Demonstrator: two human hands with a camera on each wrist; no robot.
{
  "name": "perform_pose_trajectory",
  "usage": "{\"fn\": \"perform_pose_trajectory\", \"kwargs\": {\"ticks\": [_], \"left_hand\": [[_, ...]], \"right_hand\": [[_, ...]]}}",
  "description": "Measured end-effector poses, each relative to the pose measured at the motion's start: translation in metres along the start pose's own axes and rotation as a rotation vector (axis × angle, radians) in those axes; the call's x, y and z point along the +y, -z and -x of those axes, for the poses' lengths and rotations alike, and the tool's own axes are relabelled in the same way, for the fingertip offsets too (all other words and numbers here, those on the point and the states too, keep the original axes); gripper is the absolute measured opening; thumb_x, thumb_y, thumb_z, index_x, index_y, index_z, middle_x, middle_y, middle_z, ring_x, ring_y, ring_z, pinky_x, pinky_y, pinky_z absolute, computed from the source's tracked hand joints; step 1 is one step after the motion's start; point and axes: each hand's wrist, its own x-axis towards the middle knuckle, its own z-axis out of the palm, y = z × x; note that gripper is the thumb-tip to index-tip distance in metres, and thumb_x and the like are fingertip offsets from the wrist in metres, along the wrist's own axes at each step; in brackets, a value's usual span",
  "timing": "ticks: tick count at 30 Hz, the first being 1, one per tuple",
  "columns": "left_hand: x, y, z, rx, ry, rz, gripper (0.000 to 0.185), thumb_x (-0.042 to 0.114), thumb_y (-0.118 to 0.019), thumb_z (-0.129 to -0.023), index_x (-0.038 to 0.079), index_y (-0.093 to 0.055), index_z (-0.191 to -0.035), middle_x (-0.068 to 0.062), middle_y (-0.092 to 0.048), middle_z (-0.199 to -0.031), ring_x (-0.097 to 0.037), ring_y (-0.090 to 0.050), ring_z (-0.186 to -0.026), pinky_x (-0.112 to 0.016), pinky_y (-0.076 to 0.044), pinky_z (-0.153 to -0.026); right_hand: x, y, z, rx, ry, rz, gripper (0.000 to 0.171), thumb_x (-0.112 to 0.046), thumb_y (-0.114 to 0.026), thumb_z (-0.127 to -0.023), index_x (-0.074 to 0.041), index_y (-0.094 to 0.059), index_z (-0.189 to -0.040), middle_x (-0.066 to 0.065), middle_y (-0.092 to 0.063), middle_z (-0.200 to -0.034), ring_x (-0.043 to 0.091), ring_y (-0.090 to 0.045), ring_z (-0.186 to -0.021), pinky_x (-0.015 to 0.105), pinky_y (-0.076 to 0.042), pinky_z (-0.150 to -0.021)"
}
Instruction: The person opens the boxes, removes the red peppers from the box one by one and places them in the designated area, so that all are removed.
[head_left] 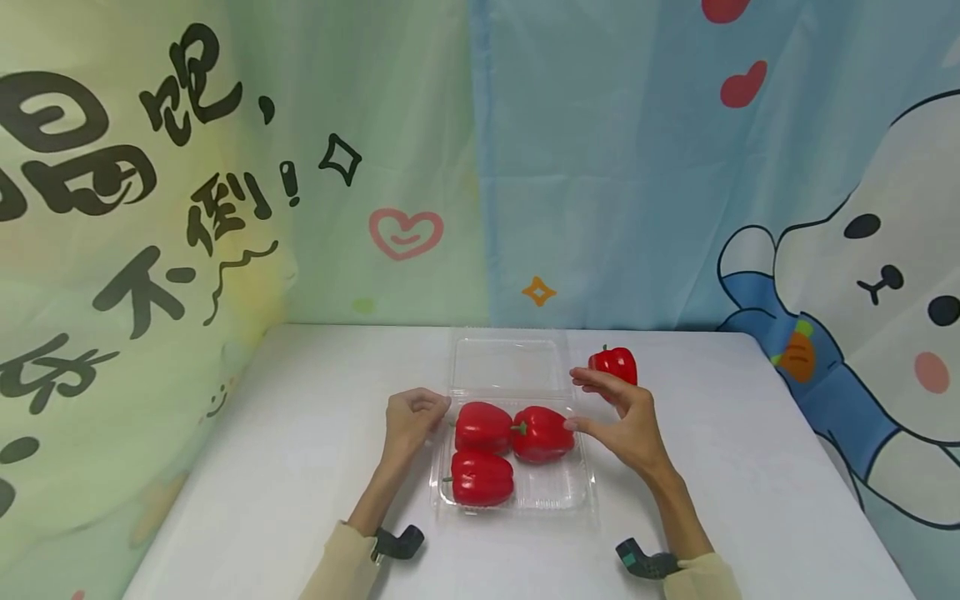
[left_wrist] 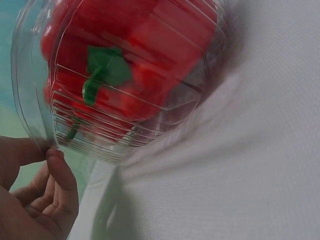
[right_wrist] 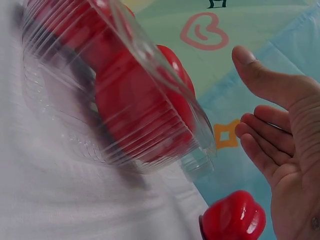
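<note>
A clear plastic clamshell box (head_left: 551,493) lies with its lid (head_left: 510,364) folded back, away from me. In its base sit three red bell peppers: one at the back left (head_left: 482,427), one at the back right (head_left: 543,434) and one at the front left (head_left: 482,478). My left hand (head_left: 412,421) pinches the box's left rim between thumb and fingertips, plain in the left wrist view. My right hand (head_left: 626,417) hovers by the right side, thumb and fingers spread apart, holding nothing. Another red bell pepper (head_left: 615,364) lies outside the box, just behind my right hand.
The white table (head_left: 300,467) reaches back to a printed curtain (head_left: 600,167), which also runs along the left side. A wrist camera (head_left: 399,542) is strapped on the left arm and another (head_left: 645,560) on the right.
</note>
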Motion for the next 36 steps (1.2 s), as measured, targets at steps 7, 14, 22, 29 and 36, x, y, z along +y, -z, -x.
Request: {"fn": "perform_pose_trajectory", "kwargs": {"ticks": [7,14,22,29,36], "left_hand": [[0.003,0.0,0.0,0.004,0.007,-0.008,0.014,0.02,-0.075,-0.087,0.007,-0.073,-0.083,-0.012,-0.07,-0.067,-0.016,-0.061,-0.056,-0.025,-0.048,-0.05],[0.004,0.0,0.001,0.007,0.011,-0.011,0.015,0.021,-0.074,-0.088,0.007,-0.073,-0.083,-0.012,-0.071,-0.067,-0.016,-0.062,-0.056,-0.024,-0.048,-0.049],[0.003,0.0,0.001,0.004,0.014,-0.018,0.015,0.022,-0.074,-0.088,0.007,-0.073,-0.084,-0.011,-0.071,-0.067,-0.016,-0.062,-0.056,-0.025,-0.048,-0.049],[0.004,0.0,0.0,-0.001,0.009,-0.02,0.015,0.022,-0.074,-0.088,0.008,-0.073,-0.083,-0.012,-0.071,-0.068,-0.017,-0.063,-0.057,-0.025,-0.048,-0.048],[0.002,0.0,0.001,0.005,0.015,-0.017,0.016,0.023,-0.075,-0.088,0.008,-0.073,-0.084,-0.011,-0.072,-0.069,-0.016,-0.062,-0.058,-0.025,-0.049,-0.049]], "right_hand": [[0.007,-0.004,0.001,-0.038,-0.009,-0.008,0.072,-0.016,-0.092,-0.07,-0.023,-0.062,-0.136,-0.001,-0.067,-0.134,0.009,-0.064,-0.117,0.037,-0.05,-0.107],[0.002,-0.007,0.001,-0.096,-0.013,-0.043,0.072,-0.011,-0.091,-0.07,-0.02,-0.063,-0.135,0.002,-0.069,-0.132,0.033,-0.061,-0.119,0.06,-0.049,-0.103],[-0.018,-0.01,0.004,-0.131,-0.068,-0.029,0.072,-0.006,-0.091,-0.067,-0.008,-0.062,-0.134,0.017,-0.067,-0.13,0.04,-0.06,-0.118,0.066,-0.047,-0.102],[-0.006,-0.016,0.005,-0.141,-0.055,-0.004,0.074,-0.013,-0.093,-0.065,-0.015,-0.064,-0.134,0.008,-0.069,-0.13,0.032,-0.061,-0.115,0.068,-0.046,-0.101],[0.006,-0.018,0.006,-0.145,-0.026,0.035,0.072,-0.023,-0.095,-0.065,-0.027,-0.065,-0.13,-0.003,-0.07,-0.127,0.028,-0.064,-0.114,0.064,-0.049,-0.099]]}}
